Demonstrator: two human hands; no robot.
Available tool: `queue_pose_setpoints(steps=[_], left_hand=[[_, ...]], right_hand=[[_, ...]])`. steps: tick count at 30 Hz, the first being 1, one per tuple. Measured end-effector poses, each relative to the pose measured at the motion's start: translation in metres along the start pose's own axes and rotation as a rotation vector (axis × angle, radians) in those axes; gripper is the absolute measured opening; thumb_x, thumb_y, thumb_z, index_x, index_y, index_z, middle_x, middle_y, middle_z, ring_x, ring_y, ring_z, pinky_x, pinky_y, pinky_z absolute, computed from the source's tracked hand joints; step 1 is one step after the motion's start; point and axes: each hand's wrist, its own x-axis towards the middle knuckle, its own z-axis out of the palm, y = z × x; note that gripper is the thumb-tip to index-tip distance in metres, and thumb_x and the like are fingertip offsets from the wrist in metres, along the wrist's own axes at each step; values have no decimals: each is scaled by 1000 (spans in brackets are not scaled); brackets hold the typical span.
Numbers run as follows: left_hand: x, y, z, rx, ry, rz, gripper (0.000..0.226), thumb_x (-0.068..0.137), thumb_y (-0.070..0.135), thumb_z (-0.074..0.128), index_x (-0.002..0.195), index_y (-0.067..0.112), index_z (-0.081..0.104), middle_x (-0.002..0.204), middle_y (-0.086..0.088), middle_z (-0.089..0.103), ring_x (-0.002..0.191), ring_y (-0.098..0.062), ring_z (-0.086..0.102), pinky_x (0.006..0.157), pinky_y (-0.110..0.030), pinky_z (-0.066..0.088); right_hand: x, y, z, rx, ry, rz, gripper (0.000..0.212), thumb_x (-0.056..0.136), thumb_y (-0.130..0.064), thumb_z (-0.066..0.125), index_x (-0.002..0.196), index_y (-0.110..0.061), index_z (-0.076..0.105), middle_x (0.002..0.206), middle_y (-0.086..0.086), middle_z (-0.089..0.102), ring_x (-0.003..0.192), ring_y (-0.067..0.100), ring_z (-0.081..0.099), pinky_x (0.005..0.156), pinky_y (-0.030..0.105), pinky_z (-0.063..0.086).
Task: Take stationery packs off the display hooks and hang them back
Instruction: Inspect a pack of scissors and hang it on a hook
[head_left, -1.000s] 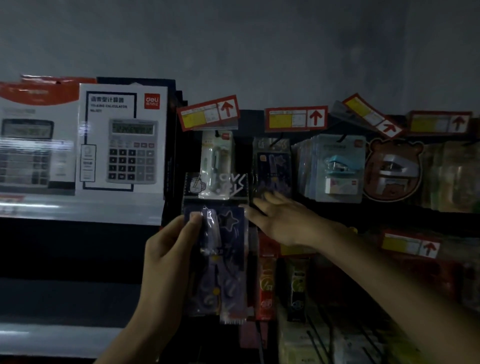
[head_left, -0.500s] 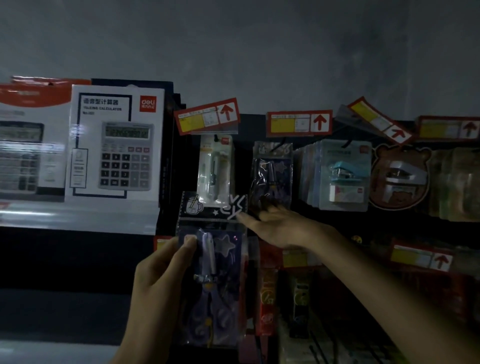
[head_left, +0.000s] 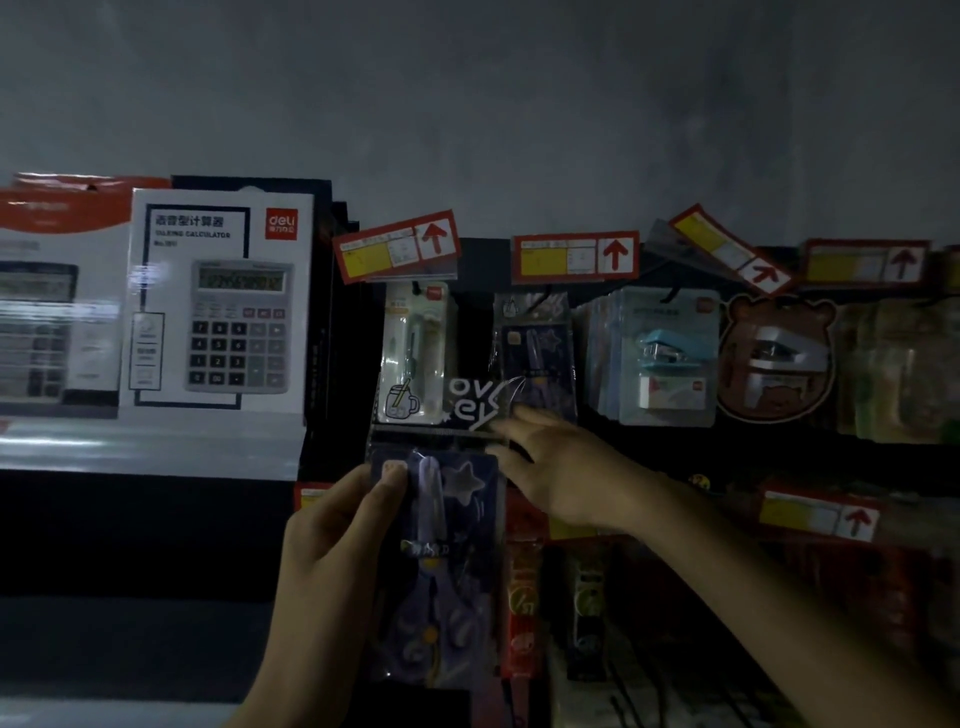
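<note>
One pack was off the display and in hand; no rehanging was yet evident. At far left, a white cardboard calculator box (head_left: 218, 301) printed with a grey keypad stood apart from the work. The left hand (head_left: 332, 551) gripped the flat clear-plastic scissors pack (head_left: 441, 545), purple scissors under a black printed header card, by its left edge, thumb across the front and the other fingers hidden behind.

The pack was held upright before the dark display rack (head_left: 475, 270). Its header overlapped the lower part of a narrow white blister pack (head_left: 415, 353), which hung at the rack's left end below a red-and-yellow price tag (head_left: 397, 248). The right hand (head_left: 566, 473) lay just right of the header, fingers extended and spread, clasping nothing. Its fingertips (head_left: 501, 427) met or nearly met the header's lower right corner; contact could not be confirmed in the dim light.

Directly above that hand hung a matching dark pack (head_left: 535, 348) of the same design, probably marking the destination, though its hook was too dim to make out. Farther right hung a clear blue-stapler pack (head_left: 670, 358) and a brown bear-shaped card (head_left: 779, 358).

Judged from this arrangement, removal was complete for one pack. Raising its header hole to the hook and sliding it on remained, as did any further packs.
</note>
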Motion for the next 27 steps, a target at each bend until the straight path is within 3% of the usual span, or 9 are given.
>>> queue_pose_setpoints(steps=[3,7,10,12,15,17,21,25,27], left_hand=[[4,3,3,6,0,22,45,90,57,67,115,20,74,113,-12,75,111,-37,70,101,-68,49],[4,6,9,-7,-19,51,42,94,55,65,115,20,74,114,-13,75,112,-38,69,101,-67,50],[4,6,19,-41,-27,12,27,102,36,57,102,19,78,105,-14,77,100,-32,75,83,-46,62],[4,10,29,-77,-77,-25,29,102,30,53,97,17,79,101,-15,77,93,-29,76,73,-36,63],[5,14,45,-78,-107,-30,28,102,31,53,100,19,78,103,-13,78,98,-31,76,82,-44,62],[7,18,55,-63,-117,-25,25,102,29,54,102,19,77,105,-11,78,100,-29,76,85,-46,61],[11,30,68,-36,-114,-26,20,101,23,57,106,20,76,105,-4,79,101,-21,76,85,-40,58],[24,38,75,-20,-92,-9,28,99,32,65,105,5,72,104,-18,74,102,-42,71,92,-59,58],[31,40,81,-2,-60,-13,26,97,28,69,102,3,74,98,-16,76,95,-38,73,86,-52,58]], right_hand=[[-34,0,-5,53,93,-85,51,108,-44,42,158,-37,34,170,-12,15,156,7,10,121,22,11],[-74,-1,-5,275,304,-143,35,107,-34,49,140,-44,56,143,-37,44,131,-22,35,103,1,26],[-93,-6,-9,651,308,-92,36,93,-53,57,128,-46,64,125,-31,62,115,-17,55,93,11,46],[-99,-9,-10,873,250,-62,47,80,-58,62,122,-40,68,114,-28,70,105,-14,63,80,7,50],[-99,-12,-7,1011,216,-40,23,82,-38,74,104,-29,72,93,-21,77,86,-6,72,66,7,50],[-98,-10,-5,1005,284,9,10,88,-29,75,96,-23,74,89,-12,78,83,2,74,70,16,54],[-99,1,-7,1098,318,71,17,93,-25,71,108,-18,72,100,0,79,94,15,76,83,32,60],[-103,10,-11,1175,284,58,13,96,-17,66,107,-12,71,99,5,79,92,20,77,72,24,58],[-104,11,-12,1197,318,40,12,96,-17,65,104,-11,72,96,5,79,90,20,77,69,22,59]])
